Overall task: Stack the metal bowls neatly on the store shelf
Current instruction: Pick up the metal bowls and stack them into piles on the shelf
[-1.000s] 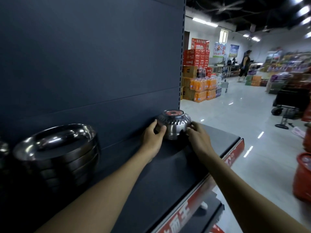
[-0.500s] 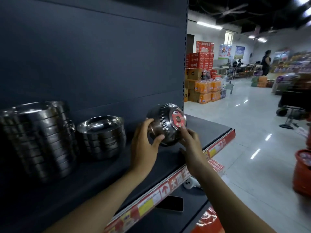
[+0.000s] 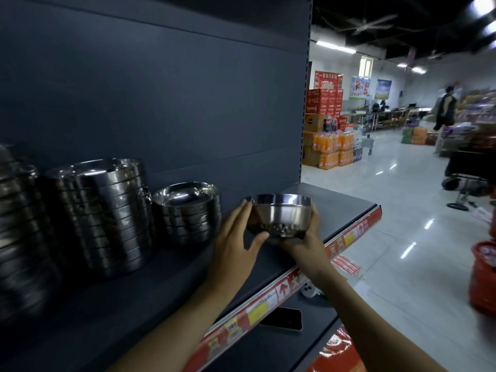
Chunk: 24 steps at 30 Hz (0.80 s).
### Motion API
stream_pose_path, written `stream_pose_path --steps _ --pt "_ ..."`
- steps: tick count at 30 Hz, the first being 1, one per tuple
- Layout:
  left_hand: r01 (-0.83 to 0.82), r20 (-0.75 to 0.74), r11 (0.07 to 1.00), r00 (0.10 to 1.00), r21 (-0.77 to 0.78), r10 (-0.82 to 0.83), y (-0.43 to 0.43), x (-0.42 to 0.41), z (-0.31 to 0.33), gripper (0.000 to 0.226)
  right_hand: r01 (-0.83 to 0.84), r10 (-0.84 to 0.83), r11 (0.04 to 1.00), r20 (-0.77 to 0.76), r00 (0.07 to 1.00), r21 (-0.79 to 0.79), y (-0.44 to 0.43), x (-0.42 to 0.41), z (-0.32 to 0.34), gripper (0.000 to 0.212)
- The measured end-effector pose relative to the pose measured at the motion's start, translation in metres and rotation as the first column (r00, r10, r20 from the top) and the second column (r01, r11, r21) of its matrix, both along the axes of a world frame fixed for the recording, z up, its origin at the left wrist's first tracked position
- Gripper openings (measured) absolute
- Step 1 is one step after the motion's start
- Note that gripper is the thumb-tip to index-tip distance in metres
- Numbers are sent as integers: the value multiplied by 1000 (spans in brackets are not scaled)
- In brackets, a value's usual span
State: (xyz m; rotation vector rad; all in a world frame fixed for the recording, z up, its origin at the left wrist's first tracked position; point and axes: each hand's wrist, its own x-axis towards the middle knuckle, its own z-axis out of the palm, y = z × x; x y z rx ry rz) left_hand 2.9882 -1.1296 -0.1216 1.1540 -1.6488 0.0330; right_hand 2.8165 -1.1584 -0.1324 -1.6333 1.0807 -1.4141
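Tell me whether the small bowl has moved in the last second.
Yes: the bowl lifted off the shelf, turned rim-up, and came forward from the back panel.

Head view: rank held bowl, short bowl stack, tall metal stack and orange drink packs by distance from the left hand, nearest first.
1. held bowl: touching the left hand, on its right.
2. short bowl stack: just to its left.
3. tall metal stack: further left.
4. orange drink packs: far back, to the right.
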Motion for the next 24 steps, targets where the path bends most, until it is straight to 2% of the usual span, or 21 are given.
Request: stream_pose_path --steps 4,6,11,17,20,24 --pt "85 -189 990 980 116 -62 -2 6 -3 83 5 -2 999 -59 998 43 -2 0 -1 96" --pt "87 -229 986 972 140 -53 -5 9 -5 87 -20 25 997 -64 998 69 -1 -2 0 89" --pt "121 -260 970 964 210 -64 -9 11 -5 84 -55 50 991 45 998 124 -3 -8 1 71" --pt "121 -222 960 973 254 -63 -4 9 -3 73 -56 51 996 76 996 73 1 -9 -4 71" --pt "112 -202 954 978 279 -56 -4 9 -3 66 -71 68 996 60 996 49 0 -10 -6 77" --pt "106 -188 950 981 294 -51 -5 8 -1 66 -83 82 996 26 996 31 3 -9 -5 81"
